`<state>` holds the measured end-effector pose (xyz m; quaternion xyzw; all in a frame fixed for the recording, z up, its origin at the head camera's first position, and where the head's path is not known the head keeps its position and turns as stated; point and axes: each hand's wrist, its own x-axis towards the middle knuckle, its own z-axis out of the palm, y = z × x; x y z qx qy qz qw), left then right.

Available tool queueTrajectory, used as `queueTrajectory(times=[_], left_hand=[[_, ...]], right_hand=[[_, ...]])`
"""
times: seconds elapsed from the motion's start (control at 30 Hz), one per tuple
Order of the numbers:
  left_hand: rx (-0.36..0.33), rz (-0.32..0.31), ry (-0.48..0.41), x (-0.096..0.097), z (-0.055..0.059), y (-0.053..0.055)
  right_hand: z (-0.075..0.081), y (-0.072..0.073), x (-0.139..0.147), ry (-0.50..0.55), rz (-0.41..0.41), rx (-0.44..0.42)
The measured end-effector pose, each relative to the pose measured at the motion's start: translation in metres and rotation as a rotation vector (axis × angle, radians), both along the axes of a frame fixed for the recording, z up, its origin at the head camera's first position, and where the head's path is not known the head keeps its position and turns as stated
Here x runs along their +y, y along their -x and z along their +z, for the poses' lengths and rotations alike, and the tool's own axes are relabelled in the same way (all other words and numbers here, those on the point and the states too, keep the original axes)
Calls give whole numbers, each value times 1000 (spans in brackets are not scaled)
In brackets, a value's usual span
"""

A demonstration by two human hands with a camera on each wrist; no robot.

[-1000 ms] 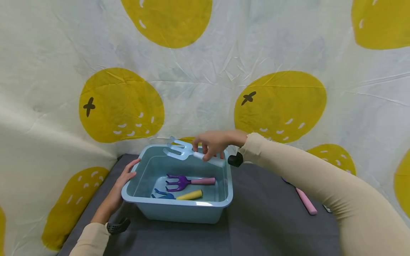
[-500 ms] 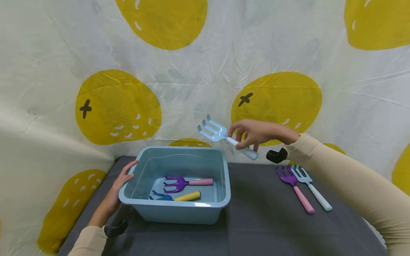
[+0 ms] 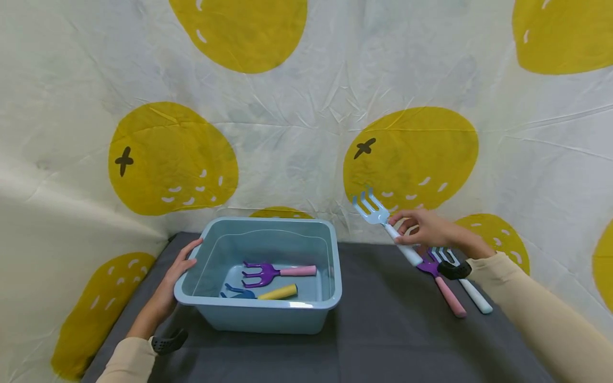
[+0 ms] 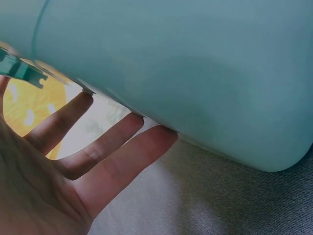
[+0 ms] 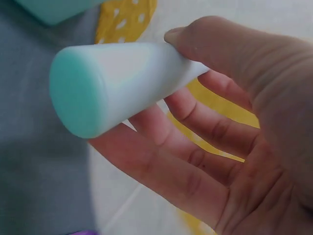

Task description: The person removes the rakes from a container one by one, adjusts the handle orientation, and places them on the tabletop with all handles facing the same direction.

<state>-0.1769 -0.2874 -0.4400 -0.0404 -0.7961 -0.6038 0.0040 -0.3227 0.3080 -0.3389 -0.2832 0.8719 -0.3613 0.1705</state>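
Observation:
My right hand (image 3: 426,227) pinches the white handle of a light blue toy rake (image 3: 383,224), (image 5: 117,85), holding it in the air with the tines up and to the left. Just beneath it lie a purple rake with a pink handle (image 3: 442,286) and a light blue rake with a white handle (image 3: 466,287) on the dark cloth. My left hand (image 3: 174,274), (image 4: 83,161) rests with straight fingers against the left wall of the pale blue tub (image 3: 330,276), (image 4: 195,73). Inside the tub lie a purple rake (image 3: 275,272) and a blue tool with a yellow handle (image 3: 261,292).
The grey table cover (image 3: 383,340) ends at a white backdrop with yellow spots (image 3: 412,154) on the far and left sides. The tub stands left of centre.
My right hand has carried the light blue rake from over the tub's far rim to the right and down, to above the two rakes lying on the cloth. The left hand has stayed on the tub.

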Motion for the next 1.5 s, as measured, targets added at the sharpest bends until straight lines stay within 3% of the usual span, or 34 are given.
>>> queueTrajectory(times=[0.13, 0.27, 0.6, 0.9, 1.07, 1.5], left_hand=[[-5, 2, 10, 0, 2, -1], [-7, 4, 15, 0, 3, -1], [-19, 0, 11, 1, 3, -1], [-34, 4, 9, 0, 3, 1], [-32, -1, 9, 0, 3, 1], [-25, -10, -1, 0, 3, -1]], right_hand=[[-40, -3, 25, 78, -38, 24], [-72, -9, 43, 139, -105, -45], [-124, -26, 54, 141, -229, -168], [-147, -37, 58, 105, -280, -229], [-149, -43, 58, 78, -317, -240], [-146, -48, 53, -52, -405, -112]])
